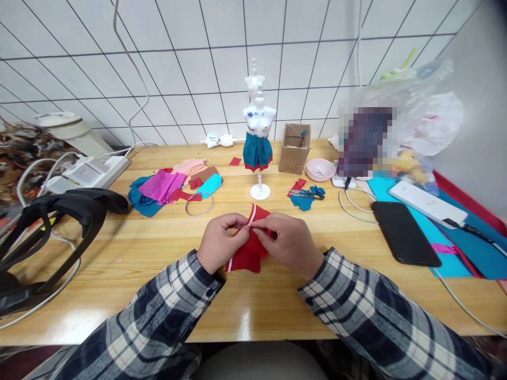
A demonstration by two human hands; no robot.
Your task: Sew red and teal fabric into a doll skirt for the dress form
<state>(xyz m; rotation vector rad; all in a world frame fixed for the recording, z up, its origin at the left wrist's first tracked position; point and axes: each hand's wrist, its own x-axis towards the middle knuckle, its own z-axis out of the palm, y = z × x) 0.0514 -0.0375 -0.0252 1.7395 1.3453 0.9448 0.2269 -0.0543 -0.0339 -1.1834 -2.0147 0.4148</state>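
Observation:
A piece of red fabric (253, 257) with a narrow white strip along its edge is held up over the front middle of the table. My left hand (222, 237) pinches it from the left, thumb and fingers closed at the white strip. From the right, my right hand (291, 240) pinches the same spot, its fingertips almost touching the left thumb. Whether a needle or pin sits between the fingertips is too small to tell. Just beyond stands a small white dress form (259, 124) wearing a teal skirt (257, 152) with a red hem.
Fabric scraps (166, 187) and an embroidery hoop (199, 205) lie at left, near a black headset (51, 237). Thread snips (307, 194), a pink bowl (320, 170) and a cardboard box (295, 149) are right of the form. A black phone (406, 233) and cables lie further right.

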